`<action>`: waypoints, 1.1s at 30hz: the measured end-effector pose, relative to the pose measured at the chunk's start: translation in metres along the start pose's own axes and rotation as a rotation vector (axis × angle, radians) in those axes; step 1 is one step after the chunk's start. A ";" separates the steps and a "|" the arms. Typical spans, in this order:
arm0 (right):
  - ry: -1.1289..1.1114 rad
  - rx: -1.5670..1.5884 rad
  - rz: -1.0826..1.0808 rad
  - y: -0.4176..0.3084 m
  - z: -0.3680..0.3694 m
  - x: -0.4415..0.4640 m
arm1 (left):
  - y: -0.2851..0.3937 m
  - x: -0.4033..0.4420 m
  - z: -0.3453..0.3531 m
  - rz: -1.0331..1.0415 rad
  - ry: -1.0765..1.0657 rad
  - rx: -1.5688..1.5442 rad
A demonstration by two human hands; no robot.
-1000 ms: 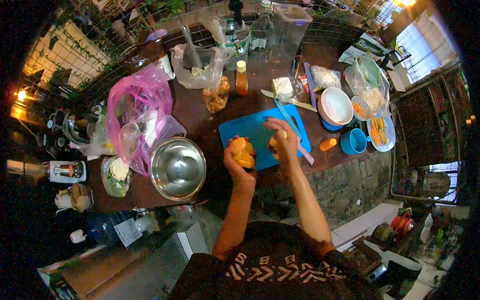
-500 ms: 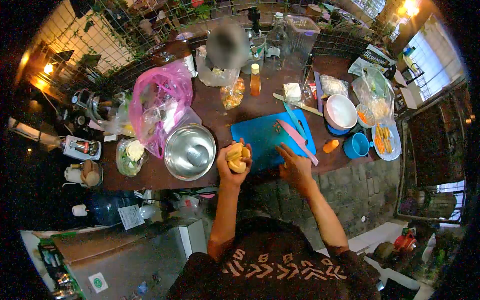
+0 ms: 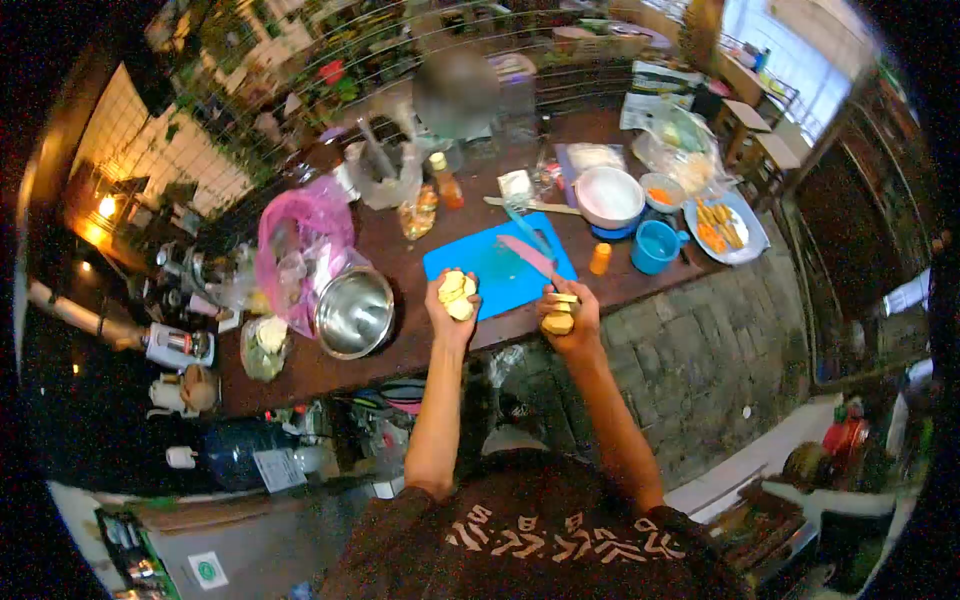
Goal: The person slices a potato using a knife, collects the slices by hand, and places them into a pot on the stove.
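My left hand point(image 3: 449, 309) cups several pale yellow cut pieces point(image 3: 457, 294), at the near left edge of the blue cutting board point(image 3: 478, 257). More pale yellow pieces point(image 3: 558, 322) sit in my right hand point(image 3: 580, 322), its fingers curled around them just off the board's near right corner. Both lots look like peeled vegetable or fruit; the exact kind is unclear. On the board lies a pink knife point(image 3: 524, 252), its near end close to my right fingers; whether they touch is unclear. A teal knife point(image 3: 530, 232) lies beyond it.
Left of the board stands a steel bowl point(image 3: 354, 314) beside a pink plastic bag point(image 3: 300, 225). To the right are an orange-capped bottle point(image 3: 600, 259), a blue mug point(image 3: 656, 247), a white bowl point(image 3: 611, 197) and a plate of cut vegetables point(image 3: 722, 226).
My right hand, previously over the board without pieces, now holds some at the near right. The left hand has fewer pieces, turned to show pale faces. The view has shifted and tilted.
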State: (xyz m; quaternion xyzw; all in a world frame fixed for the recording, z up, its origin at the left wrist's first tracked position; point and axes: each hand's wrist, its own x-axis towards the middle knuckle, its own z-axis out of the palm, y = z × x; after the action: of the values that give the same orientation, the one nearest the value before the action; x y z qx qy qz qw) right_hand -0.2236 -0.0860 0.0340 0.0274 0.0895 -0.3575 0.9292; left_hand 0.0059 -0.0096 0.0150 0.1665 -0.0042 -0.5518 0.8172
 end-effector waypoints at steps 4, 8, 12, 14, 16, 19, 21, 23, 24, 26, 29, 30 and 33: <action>0.079 0.072 -0.316 -0.014 0.006 -0.064 | -0.069 -0.051 0.057 -0.188 -0.060 -0.074; 0.230 0.010 -0.740 -0.033 0.053 -0.146 | -0.182 -0.104 0.097 -0.297 -0.071 -0.016; 0.273 -0.096 -1.121 -0.063 0.049 -0.218 | -0.270 -0.157 0.145 -0.414 0.022 -0.053; 0.291 -0.175 -1.288 -0.079 0.037 -0.244 | -0.310 -0.178 0.152 -0.472 -0.039 0.051; 0.371 -0.325 -1.481 -0.089 0.034 -0.279 | -0.340 -0.214 0.168 -0.475 -0.145 0.228; 0.265 -0.321 -1.683 -0.102 0.029 -0.340 | -0.378 -0.256 0.184 -0.730 -0.220 0.204; 0.369 -0.423 -1.811 -0.101 0.033 -0.366 | -0.401 -0.263 0.187 -0.853 -0.302 0.250; 0.634 -0.706 -1.973 -0.102 0.037 -0.393 | -0.420 -0.289 0.195 -0.935 -0.454 0.400; 0.652 -0.742 -1.998 -0.104 0.028 -0.404 | -0.435 -0.296 0.191 -1.088 -0.409 0.308; 0.851 -0.901 -2.079 -0.105 0.019 -0.429 | -0.460 -0.304 0.186 -1.299 -0.437 0.355; 1.587 -1.576 -2.055 -0.106 0.004 -0.480 | -0.489 -0.323 0.186 -1.593 -0.498 0.434; 1.674 -1.554 -2.048 -0.110 0.005 -0.485 | -0.506 -0.324 0.182 -1.684 -0.577 0.363; 1.799 -1.434 -2.100 -0.113 -0.004 -0.521 | -0.564 -0.355 0.162 -2.013 -0.565 -0.130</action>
State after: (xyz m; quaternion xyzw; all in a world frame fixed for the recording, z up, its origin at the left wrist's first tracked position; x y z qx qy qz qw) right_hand -0.6794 0.1742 0.1288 -0.2812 0.7208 -0.5742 -0.2679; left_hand -0.6719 0.0787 0.0748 -0.0861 -0.0245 -0.9951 -0.0426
